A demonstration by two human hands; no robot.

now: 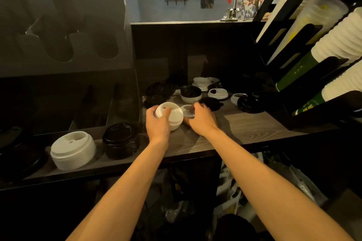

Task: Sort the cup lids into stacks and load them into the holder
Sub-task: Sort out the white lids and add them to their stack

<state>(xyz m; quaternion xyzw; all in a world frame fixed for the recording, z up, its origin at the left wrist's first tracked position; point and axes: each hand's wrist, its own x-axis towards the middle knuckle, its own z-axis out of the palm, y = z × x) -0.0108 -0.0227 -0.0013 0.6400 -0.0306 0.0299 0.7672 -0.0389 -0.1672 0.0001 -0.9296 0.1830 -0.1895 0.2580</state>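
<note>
Bare counter [244, 125] lies open on the right, hemmed by loose lids [217, 93] behind and the cup rack [317, 107].

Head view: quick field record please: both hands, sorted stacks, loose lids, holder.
left hand: grips a short white lid stack, tilted
right hand: fingers on a single white lid beside it; grip unclear, blurred
sorted stacks: white stack and black stack, upright at the left of the counter
loose lids: black and white, mixed, behind the hands
holder: grey, slotted, left rear
</note>
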